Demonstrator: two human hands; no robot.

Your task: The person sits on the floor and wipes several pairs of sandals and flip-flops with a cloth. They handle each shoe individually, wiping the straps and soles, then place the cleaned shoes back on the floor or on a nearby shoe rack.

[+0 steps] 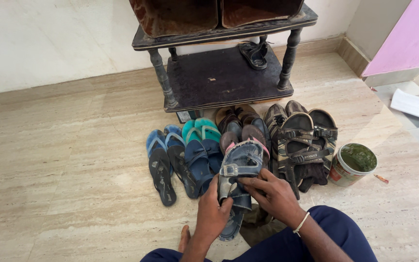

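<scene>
Beyond the hands stands a dark wooden rack (219, 80); between it and them, a heap of sandals (248, 140). Off the right hand sits a green-stained tin (354, 164). Both hands — left hand (213, 213), right hand (273, 194) — clasp a buckled grey sandal (238, 165), apparently with a cloth beneath.
</scene>
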